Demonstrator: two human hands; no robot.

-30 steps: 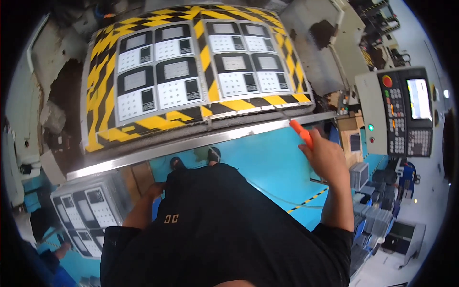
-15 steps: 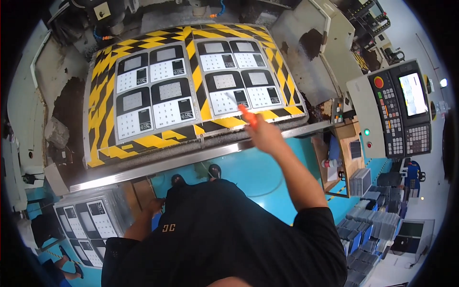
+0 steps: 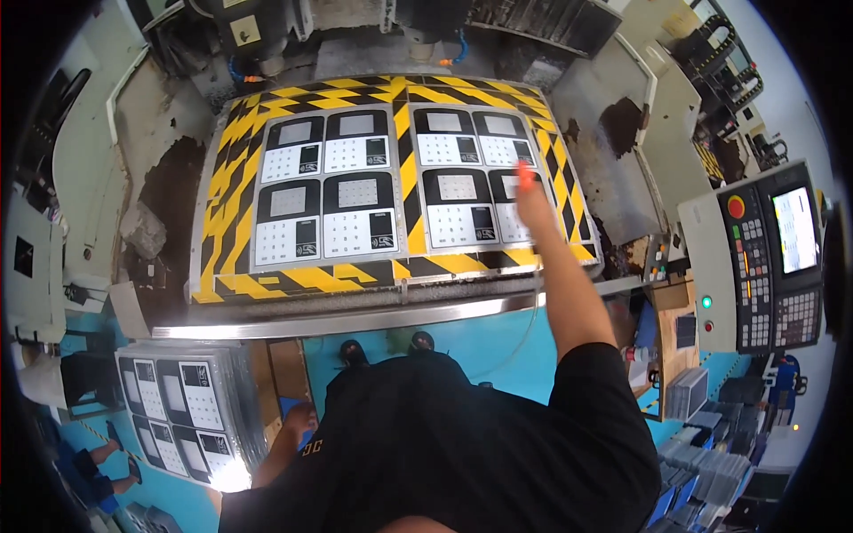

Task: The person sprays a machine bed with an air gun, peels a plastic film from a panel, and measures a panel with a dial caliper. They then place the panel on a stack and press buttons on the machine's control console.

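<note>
My right hand [image 3: 535,211] is closed around an orange air blow gun [image 3: 523,172], held above the right-hand group of black-and-white keypad panels [image 3: 455,228]. A thin hose [image 3: 536,298] hangs below that hand and curves down toward the floor. More keypad panels [image 3: 357,233] lie in rows on the left half of the machine bed, bordered by yellow-and-black striped tape [image 3: 412,191]. My left hand [image 3: 298,421] is low at my left side, near a blue item and a stack of wrapped panels [image 3: 191,404]; its fingers are too unclear to read.
A metal rail [image 3: 338,329] runs along the bed's front edge. At right stands a control panel [image 3: 760,258] with a lit screen and red button. Spindle heads with blue hoses [image 3: 463,46] hang behind the bed. Stacked grey sheets [image 3: 720,471] fill the lower right.
My right hand has moved right and farther over the bed with the air blow gun, from the front panels toward the rightmost ones. The whole view has shifted, with the bed appearing farther right and lower.
</note>
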